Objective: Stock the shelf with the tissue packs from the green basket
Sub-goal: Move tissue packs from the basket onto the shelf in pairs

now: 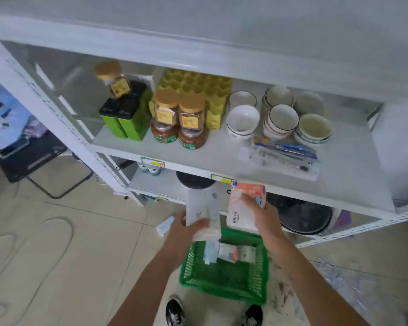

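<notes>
Left hand (186, 228) gripping white tissue pack (201, 208); right hand (260, 214) gripping orange tissue pack (244, 203) above green basket (222, 278)

One head-worn wide-angle view looks forward and steeply down. It sits close above the white shelf (222, 158), whose edges bow. Shoes (174, 311) show at the bottom edge.

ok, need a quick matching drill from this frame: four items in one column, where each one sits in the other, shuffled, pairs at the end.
Items
1. orange-and-white tissue pack
2. white tissue pack
3. green plastic basket
4. white ceramic bowls

Places
A. on the tiled floor, by the shoes
B. in the right hand
C. on the white shelf
D. in the left hand

Pairs: 1-B, 2-D, 3-A, 4-C
</notes>
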`<control>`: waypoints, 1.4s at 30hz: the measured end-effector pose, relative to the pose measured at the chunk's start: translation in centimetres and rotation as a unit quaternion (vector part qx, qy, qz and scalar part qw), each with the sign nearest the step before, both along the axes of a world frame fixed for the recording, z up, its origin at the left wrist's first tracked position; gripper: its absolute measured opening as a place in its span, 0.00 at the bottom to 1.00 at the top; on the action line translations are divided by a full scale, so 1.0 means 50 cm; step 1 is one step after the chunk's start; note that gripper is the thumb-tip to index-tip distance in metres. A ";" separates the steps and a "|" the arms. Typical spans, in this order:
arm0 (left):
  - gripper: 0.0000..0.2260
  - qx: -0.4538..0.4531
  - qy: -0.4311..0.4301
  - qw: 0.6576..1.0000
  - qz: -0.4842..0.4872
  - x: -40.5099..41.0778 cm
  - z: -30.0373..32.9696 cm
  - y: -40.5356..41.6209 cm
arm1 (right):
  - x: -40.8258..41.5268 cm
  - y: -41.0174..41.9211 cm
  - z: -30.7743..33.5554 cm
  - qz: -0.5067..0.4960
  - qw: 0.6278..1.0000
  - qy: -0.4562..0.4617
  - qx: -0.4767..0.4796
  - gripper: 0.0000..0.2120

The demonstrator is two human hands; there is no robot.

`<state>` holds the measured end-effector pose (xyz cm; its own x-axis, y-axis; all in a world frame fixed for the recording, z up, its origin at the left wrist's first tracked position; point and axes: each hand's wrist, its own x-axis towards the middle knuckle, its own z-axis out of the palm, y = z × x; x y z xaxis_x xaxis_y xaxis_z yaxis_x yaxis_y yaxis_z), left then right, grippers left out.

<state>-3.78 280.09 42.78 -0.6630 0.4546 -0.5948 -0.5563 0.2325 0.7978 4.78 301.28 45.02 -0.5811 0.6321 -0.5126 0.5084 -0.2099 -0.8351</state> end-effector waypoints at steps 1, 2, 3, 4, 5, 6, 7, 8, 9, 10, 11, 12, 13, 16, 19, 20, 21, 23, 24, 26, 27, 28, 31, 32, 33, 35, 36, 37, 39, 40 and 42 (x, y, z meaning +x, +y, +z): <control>0.28 0.005 0.005 1.000 0.006 -0.010 0.035 -0.006 | -0.011 -0.004 0.031 -0.004 1.000 0.007 -0.004 0.14; 0.30 0.011 0.006 1.000 0.015 -0.022 0.071 -0.013 | -0.025 -0.008 0.058 -0.009 1.000 0.016 -0.007 0.15; 0.32 0.022 0.008 1.000 0.021 -0.036 0.105 -0.019 | -0.038 -0.013 0.090 -0.010 1.000 0.020 -0.010 0.16; 0.34 0.033 0.010 0.999 0.025 -0.052 0.132 -0.026 | -0.050 -0.017 0.118 -0.013 1.000 0.027 -0.010 0.16; 0.33 0.044 0.013 0.999 0.029 -0.067 0.158 -0.032 | -0.061 -0.023 0.147 -0.017 0.999 0.034 -0.011 0.16; 0.32 0.056 0.018 0.998 0.029 -0.082 0.184 -0.040 | -0.073 -0.027 0.175 -0.020 0.998 0.050 -0.012 0.16; 0.29 0.065 0.024 0.997 0.029 -0.098 0.208 -0.047 | -0.083 -0.033 0.200 -0.028 0.998 0.060 -0.014 0.15; 0.26 0.071 0.030 0.997 0.026 -0.113 0.231 -0.056 | -0.094 -0.039 0.226 -0.032 0.997 0.072 -0.016 0.15; 0.25 0.075 0.036 0.996 0.025 -0.126 0.254 -0.064 | -0.103 -0.047 0.250 -0.031 0.996 0.080 -0.018 0.15; 0.26 0.080 0.041 0.996 0.023 -0.141 0.276 -0.071 | -0.114 -0.053 0.269 -0.032 0.995 0.090 -0.014 0.15; 0.27 0.085 0.047 0.995 0.021 -0.156 0.296 -0.077 | -0.122 -0.058 0.288 -0.034 0.995 0.098 -0.009 0.17; 0.25 0.092 0.052 0.994 0.020 -0.171 0.316 -0.082 | -0.132 -0.063 0.305 -0.034 0.994 0.101 -0.006 0.18; 0.23 0.103 0.056 0.993 0.024 -0.186 0.333 -0.085 | -0.141 -0.065 0.321 -0.033 0.994 0.107 -0.004 0.19; 0.19 0.132 0.072 0.988 0.022 -0.217 0.392 -0.088 | -0.165 -0.069 0.364 -0.013 0.991 0.133 0.003 0.15; 0.23 0.154 0.094 0.984 0.013 -0.233 0.449 -0.092 | -0.190 -0.071 0.410 0.012 0.989 0.147 0.009 0.16; 0.24 0.161 0.100 0.982 0.011 -0.236 0.465 -0.095 | -0.197 -0.070 0.428 0.021 0.988 0.153 0.004 0.17; 0.24 0.167 0.107 0.980 0.010 -0.237 0.481 -0.100 | -0.202 -0.071 0.446 0.035 0.987 0.157 -0.008 0.18; 0.23 0.171 0.121 0.978 0.007 -0.244 0.510 -0.112 | -0.213 -0.072 0.485 0.076 0.980 0.174 -0.051 0.19; 0.24 0.178 0.126 0.976 0.007 -0.251 0.522 -0.119 | -0.217 -0.074 0.505 0.097 0.975 0.186 -0.076 0.20; 0.28 0.199 0.135 0.971 0.017 -0.271 0.549 -0.130 | -0.236 -0.071 0.542 0.133 0.962 0.214 -0.109 0.21; 0.30 0.206 0.138 0.968 0.030 -0.281 0.568 -0.134 | -0.247 -0.071 0.563 0.146 0.956 0.227 -0.120 0.22; 0.30 0.210 0.143 0.966 0.053 -0.296 0.584 -0.136 | -0.261 -0.071 0.581 0.157 0.949 0.238 -0.133 0.22; 0.30 0.197 0.169 0.955 0.141 -0.352 0.630 -0.139 | -0.317 -0.069 0.635 0.158 0.936 0.268 -0.164 0.18; 0.30 0.189 0.185 0.952 0.156 -0.376 0.645 -0.135 | -0.341 -0.070 0.653 0.159 0.934 0.273 -0.165 0.18; 0.31 0.183 0.197 0.949 0.166 -0.400 0.659 -0.131 | -0.369 -0.072 0.666 0.164 0.935 0.274 -0.156 0.19; 0.30 0.189 0.208 0.945 0.165 -0.449 0.682 -0.119 | -0.433 -0.075 0.689 0.165 0.943 0.267 -0.111 0.29; 0.29 0.193 0.215 0.944 0.158 -0.476 0.688 -0.114 | -0.466 -0.075 0.698 0.156 0.950 0.255 -0.089 0.34; 0.29 0.190 0.224 0.945 0.147 -0.503 0.694 -0.108 | -0.499 -0.078 0.705 0.149 0.956 0.242 -0.069 0.37; 0.33 0.179 0.246 0.944 0.129 -0.559 0.700 -0.095 | -0.562 -0.087 0.714 0.136 0.965 0.224 -0.031 0.37; 0.34 0.170 0.260 0.943 0.121 -0.584 0.703 -0.088 | -0.595 -0.084 0.709 0.118 0.968 0.223 -0.012 0.39; 0.32 0.136 0.302 0.938 0.106 -0.635 0.711 -0.078 | -0.653 -0.078 0.691 0.066 0.968 0.242 0.005 0.45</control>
